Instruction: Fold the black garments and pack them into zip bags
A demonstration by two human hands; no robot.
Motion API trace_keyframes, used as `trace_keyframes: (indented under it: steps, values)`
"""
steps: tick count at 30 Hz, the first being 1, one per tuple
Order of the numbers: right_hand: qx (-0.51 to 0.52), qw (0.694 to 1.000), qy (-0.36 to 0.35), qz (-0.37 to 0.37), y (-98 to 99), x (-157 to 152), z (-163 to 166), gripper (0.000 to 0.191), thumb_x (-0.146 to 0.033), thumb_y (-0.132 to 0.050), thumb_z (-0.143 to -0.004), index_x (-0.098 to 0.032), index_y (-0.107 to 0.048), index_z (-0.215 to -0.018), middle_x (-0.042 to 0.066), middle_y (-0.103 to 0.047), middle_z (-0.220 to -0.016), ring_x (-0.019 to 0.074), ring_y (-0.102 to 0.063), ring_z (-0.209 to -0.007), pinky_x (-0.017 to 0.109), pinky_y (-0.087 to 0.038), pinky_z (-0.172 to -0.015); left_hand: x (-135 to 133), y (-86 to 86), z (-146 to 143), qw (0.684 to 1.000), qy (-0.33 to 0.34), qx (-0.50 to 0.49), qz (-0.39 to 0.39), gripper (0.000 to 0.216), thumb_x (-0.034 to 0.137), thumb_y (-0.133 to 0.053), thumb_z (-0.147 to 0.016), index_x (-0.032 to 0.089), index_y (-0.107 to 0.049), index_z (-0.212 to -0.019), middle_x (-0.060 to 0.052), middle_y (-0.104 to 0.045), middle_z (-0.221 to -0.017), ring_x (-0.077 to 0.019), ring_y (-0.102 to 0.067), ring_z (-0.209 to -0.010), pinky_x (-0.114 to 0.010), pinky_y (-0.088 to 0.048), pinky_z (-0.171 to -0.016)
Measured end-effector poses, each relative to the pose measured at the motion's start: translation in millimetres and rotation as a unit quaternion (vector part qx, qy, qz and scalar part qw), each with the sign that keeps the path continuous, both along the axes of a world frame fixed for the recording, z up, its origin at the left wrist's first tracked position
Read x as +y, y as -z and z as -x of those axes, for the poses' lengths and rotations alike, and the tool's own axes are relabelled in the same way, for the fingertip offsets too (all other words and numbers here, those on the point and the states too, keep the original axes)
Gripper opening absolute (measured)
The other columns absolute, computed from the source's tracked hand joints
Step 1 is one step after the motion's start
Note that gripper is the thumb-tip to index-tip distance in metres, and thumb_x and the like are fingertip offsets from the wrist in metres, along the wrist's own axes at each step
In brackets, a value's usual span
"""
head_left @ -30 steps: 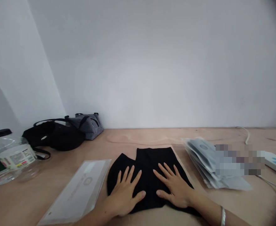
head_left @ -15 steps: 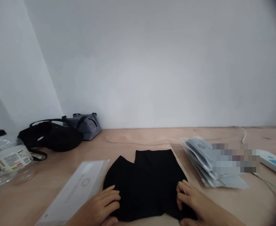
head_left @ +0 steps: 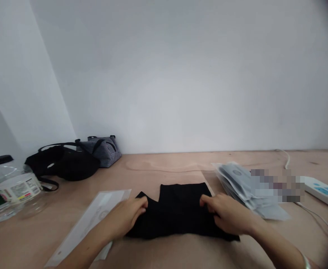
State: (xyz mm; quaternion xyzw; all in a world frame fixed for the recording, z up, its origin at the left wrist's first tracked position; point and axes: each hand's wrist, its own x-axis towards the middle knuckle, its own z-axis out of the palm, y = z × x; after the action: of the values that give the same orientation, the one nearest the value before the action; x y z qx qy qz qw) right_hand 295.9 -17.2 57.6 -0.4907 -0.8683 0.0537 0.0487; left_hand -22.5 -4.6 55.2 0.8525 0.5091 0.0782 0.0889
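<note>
A black garment (head_left: 178,211), shaped like shorts with a notch in its far edge, lies on the table in front of me. My left hand (head_left: 129,216) is closed with curled fingers on its left part, beside the notch. On the opposite side, my right hand (head_left: 229,213) pinches the cloth near the right edge. The fingertips of both hands are partly hidden. Under my left forearm lies a flat clear plastic bag (head_left: 112,196) with a white front and a grey round logo.
A stack of plastic bags (head_left: 231,175) lies to the right, near a blurred patch and a white power strip (head_left: 323,190) with a cable. At left stand clear bottles (head_left: 18,186), a black bag (head_left: 68,164) and a striped pouch (head_left: 105,151). A wall (head_left: 180,74) rises behind the table.
Both hands have moved away from me over the garment and closed on it. Its near edge has moved up towards the far side, so the cloth now covers less depth.
</note>
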Motion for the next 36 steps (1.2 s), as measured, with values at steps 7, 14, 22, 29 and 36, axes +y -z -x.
trace_keyframes:
  steps: [7, 14, 22, 29, 36]
  values:
    - [-0.125, 0.981, 0.064, -0.133, 19.9, 74.1, 25.0, 0.034, -0.002, -0.047, -0.067, -0.017, -0.055, -0.096, 0.011, -0.063, -0.093, 0.0249, -0.055, -0.092, 0.046, -0.023, -0.090, 70.4, 20.0, -27.2, 0.983, -0.144, 0.079, -0.084, 0.019, 0.017, -0.038, -0.085, 0.019, -0.056, -0.089, -0.009, -0.065, -0.086, -0.0246, -0.061, -0.078, -0.031, -0.039, -0.064]
    - [-0.061, 0.979, 0.123, -0.153, 47.8, 97.9, 40.0, 0.032, -0.004, -0.045, -0.073, -0.011, -0.055, -0.102, 0.019, -0.055, -0.104, 0.0295, -0.049, -0.100, 0.052, -0.022, -0.090, 87.5, 41.6, -42.5, 0.975, -0.162, 0.051, -0.144, 0.029, 0.010, -0.036, -0.083, 0.016, -0.059, -0.099, -0.013, -0.061, -0.102, -0.0269, -0.053, -0.098, -0.039, -0.034, -0.084]
    - [0.048, 0.997, -0.022, -0.062, 59.8, 68.0, 50.9, 0.044, -0.048, -0.032, -0.087, -0.028, -0.046, -0.123, 0.006, -0.046, -0.127, 0.0216, -0.037, -0.118, 0.041, -0.022, -0.098, 56.9, 68.8, -53.0, 0.987, -0.115, 0.026, -0.105, 0.046, 0.045, -0.030, -0.088, 0.023, -0.041, -0.128, -0.010, -0.041, -0.133, -0.0300, -0.031, -0.123, -0.051, -0.019, -0.098]
    - [0.037, 0.998, 0.032, 0.051, 75.3, 72.3, 40.8, 0.067, -0.068, -0.026, -0.077, -0.034, -0.022, -0.135, 0.005, -0.016, -0.144, 0.0337, -0.006, -0.130, 0.064, 0.001, -0.094, 52.2, 82.1, -48.7, 0.990, -0.133, 0.035, -0.028, 0.060, 0.058, -0.029, -0.083, 0.027, -0.030, -0.134, -0.009, -0.027, -0.141, -0.0312, -0.016, -0.129, -0.056, -0.011, -0.099]
    - [0.077, 0.997, 0.021, 0.002, 68.1, 67.0, 69.1, 0.061, -0.059, -0.018, -0.085, -0.024, -0.031, -0.133, 0.009, -0.022, -0.142, 0.0293, -0.013, -0.130, 0.057, 0.000, -0.099, 60.4, 61.8, -22.9, 0.975, -0.218, 0.013, -0.050, 0.047, 0.033, -0.032, -0.086, 0.015, -0.036, -0.129, -0.015, -0.046, -0.125, -0.0296, -0.040, -0.116, -0.045, -0.027, -0.095]
